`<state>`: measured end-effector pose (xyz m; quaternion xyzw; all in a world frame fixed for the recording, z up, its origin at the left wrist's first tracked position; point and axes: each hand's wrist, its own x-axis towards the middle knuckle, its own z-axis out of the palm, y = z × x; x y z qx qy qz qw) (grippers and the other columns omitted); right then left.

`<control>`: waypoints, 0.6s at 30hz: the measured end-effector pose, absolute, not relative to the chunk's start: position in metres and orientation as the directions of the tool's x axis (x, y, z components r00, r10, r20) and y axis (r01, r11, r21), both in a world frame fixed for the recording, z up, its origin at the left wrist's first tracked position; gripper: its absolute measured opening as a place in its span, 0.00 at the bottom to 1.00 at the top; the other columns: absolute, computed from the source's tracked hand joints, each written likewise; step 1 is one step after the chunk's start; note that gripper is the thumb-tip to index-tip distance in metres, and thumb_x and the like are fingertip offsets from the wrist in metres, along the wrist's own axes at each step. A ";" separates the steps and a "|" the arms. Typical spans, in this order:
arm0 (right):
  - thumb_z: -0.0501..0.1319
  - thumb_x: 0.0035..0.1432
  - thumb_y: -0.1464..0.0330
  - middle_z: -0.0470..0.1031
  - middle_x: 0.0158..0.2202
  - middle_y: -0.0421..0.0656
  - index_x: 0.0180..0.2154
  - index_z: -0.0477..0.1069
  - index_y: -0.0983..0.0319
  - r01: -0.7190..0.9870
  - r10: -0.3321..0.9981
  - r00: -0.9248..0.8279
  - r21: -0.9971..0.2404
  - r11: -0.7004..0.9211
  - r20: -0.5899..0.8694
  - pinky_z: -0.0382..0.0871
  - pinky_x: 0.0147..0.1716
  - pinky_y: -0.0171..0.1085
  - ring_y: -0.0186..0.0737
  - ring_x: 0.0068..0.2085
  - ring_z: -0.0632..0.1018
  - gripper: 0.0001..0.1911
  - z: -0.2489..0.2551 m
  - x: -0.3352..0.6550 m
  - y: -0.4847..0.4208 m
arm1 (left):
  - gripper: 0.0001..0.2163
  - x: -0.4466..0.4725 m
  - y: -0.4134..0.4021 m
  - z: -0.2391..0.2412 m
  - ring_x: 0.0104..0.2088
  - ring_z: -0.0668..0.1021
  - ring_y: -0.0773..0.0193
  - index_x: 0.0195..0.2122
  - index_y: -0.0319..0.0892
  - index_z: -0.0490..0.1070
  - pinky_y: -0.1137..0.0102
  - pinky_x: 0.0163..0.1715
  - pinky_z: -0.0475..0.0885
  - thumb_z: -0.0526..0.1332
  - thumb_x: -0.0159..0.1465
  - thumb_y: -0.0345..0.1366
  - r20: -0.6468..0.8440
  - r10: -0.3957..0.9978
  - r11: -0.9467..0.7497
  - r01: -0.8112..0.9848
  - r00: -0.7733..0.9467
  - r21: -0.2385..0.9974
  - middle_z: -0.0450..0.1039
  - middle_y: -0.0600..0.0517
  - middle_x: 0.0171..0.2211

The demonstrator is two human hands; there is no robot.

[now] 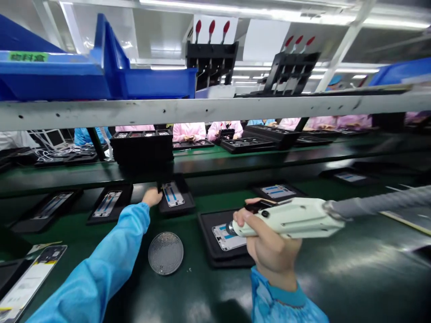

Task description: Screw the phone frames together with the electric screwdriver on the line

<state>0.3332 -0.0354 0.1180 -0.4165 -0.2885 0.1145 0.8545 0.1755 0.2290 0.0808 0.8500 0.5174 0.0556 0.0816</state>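
Note:
My right hand (269, 237) is wrapped around a pale green electric screwdriver (296, 219) with a ribbed grey hose. Its tip points left, over a white phone frame (232, 242) with blue strips, which lies in a black tray (215, 260). I cannot tell whether the tip touches the frame. My left hand (152, 196) reaches forward and grips the left edge of another black tray (185, 209), which bears a similar phone frame (173, 194). Its fingertips are partly hidden. Between my arms stands a round clear dish (165, 253) with tiny parts in it.
More black trays with phone frames stand at left (107, 204) and right (276, 191). Phone parts (30, 282) lie at the lower left. A white rail (151, 112) crosses ahead, with blue bins (151, 83) above it. Co-workers in pink and blue sleeves sit beyond.

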 end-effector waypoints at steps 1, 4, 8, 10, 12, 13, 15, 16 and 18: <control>0.71 0.43 0.69 0.69 0.21 0.36 0.32 0.73 0.59 0.057 0.443 0.798 -0.783 0.619 0.408 0.68 0.23 0.40 0.36 0.21 0.71 0.12 0.116 0.335 -0.035 | 0.17 0.180 0.228 0.079 0.47 0.77 0.57 0.53 0.39 0.68 0.58 0.46 0.76 0.61 0.67 0.43 -0.008 0.891 -0.445 0.876 0.454 0.187 0.71 0.45 0.51; 0.70 0.45 0.69 0.70 0.22 0.37 0.33 0.74 0.56 0.086 0.439 0.793 -0.792 0.605 0.422 0.68 0.21 0.41 0.38 0.22 0.72 0.11 0.113 0.340 -0.032 | 0.17 0.187 0.220 0.077 0.47 0.77 0.57 0.54 0.40 0.68 0.57 0.46 0.76 0.61 0.67 0.43 -0.033 0.883 -0.459 0.876 0.468 0.148 0.71 0.45 0.52; 0.70 0.45 0.68 0.71 0.25 0.39 0.34 0.74 0.57 0.122 0.404 0.800 -0.780 0.614 0.444 0.69 0.21 0.41 0.37 0.22 0.72 0.11 0.114 0.344 -0.033 | 0.17 0.204 0.188 0.078 0.49 0.76 0.56 0.54 0.40 0.68 0.55 0.48 0.75 0.61 0.68 0.43 0.007 0.793 -0.607 0.788 0.610 0.099 0.70 0.45 0.53; 0.70 0.44 0.69 0.72 0.28 0.39 0.34 0.73 0.57 0.125 0.402 0.804 -0.785 0.607 0.439 0.69 0.21 0.41 0.36 0.22 0.72 0.13 0.116 0.345 -0.036 | 0.16 0.215 0.154 0.074 0.49 0.76 0.57 0.53 0.40 0.68 0.56 0.48 0.75 0.60 0.68 0.43 0.008 0.677 -0.733 0.674 0.736 0.093 0.70 0.45 0.53; 0.70 0.44 0.69 0.72 0.28 0.39 0.35 0.73 0.58 0.119 0.404 0.808 -0.790 0.601 0.429 0.69 0.21 0.40 0.36 0.23 0.72 0.13 0.118 0.347 -0.038 | 0.16 0.222 0.112 0.064 0.48 0.76 0.58 0.52 0.40 0.69 0.57 0.47 0.75 0.60 0.68 0.43 -0.018 0.527 -0.845 0.526 0.850 0.092 0.71 0.46 0.51; 0.70 0.44 0.69 0.72 0.27 0.38 0.36 0.73 0.59 0.115 0.407 0.808 -0.791 0.601 0.426 0.69 0.21 0.39 0.36 0.23 0.72 0.14 0.118 0.348 -0.040 | 0.16 0.224 0.091 0.057 0.46 0.77 0.58 0.52 0.40 0.69 0.58 0.46 0.76 0.60 0.68 0.44 -0.036 0.459 -0.883 0.461 0.888 0.085 0.71 0.46 0.51; 0.70 0.45 0.69 0.71 0.24 0.38 0.36 0.73 0.60 0.112 0.404 0.807 -0.784 0.611 0.431 0.68 0.21 0.38 0.35 0.22 0.71 0.13 0.119 0.351 -0.042 | 0.17 0.225 0.056 0.043 0.44 0.77 0.60 0.51 0.40 0.69 0.60 0.42 0.77 0.61 0.67 0.45 -0.075 0.364 -0.928 0.369 0.928 0.055 0.71 0.46 0.51; 0.70 0.45 0.70 0.71 0.22 0.37 0.35 0.73 0.61 0.115 0.399 0.806 -0.777 0.619 0.437 0.67 0.21 0.38 0.35 0.22 0.71 0.13 0.119 0.352 -0.043 | 0.16 0.225 0.043 0.037 0.43 0.77 0.61 0.51 0.40 0.69 0.61 0.41 0.77 0.61 0.67 0.44 -0.088 0.340 -0.938 0.344 0.936 0.034 0.71 0.46 0.51; 0.70 0.45 0.71 0.71 0.21 0.38 0.35 0.74 0.61 0.129 0.382 0.808 -0.767 0.629 0.448 0.68 0.22 0.38 0.35 0.22 0.72 0.12 0.119 0.354 -0.046 | 0.15 0.227 0.028 0.028 0.42 0.77 0.61 0.51 0.39 0.69 0.63 0.39 0.77 0.61 0.67 0.43 -0.104 0.320 -0.947 0.321 0.942 -0.009 0.71 0.46 0.51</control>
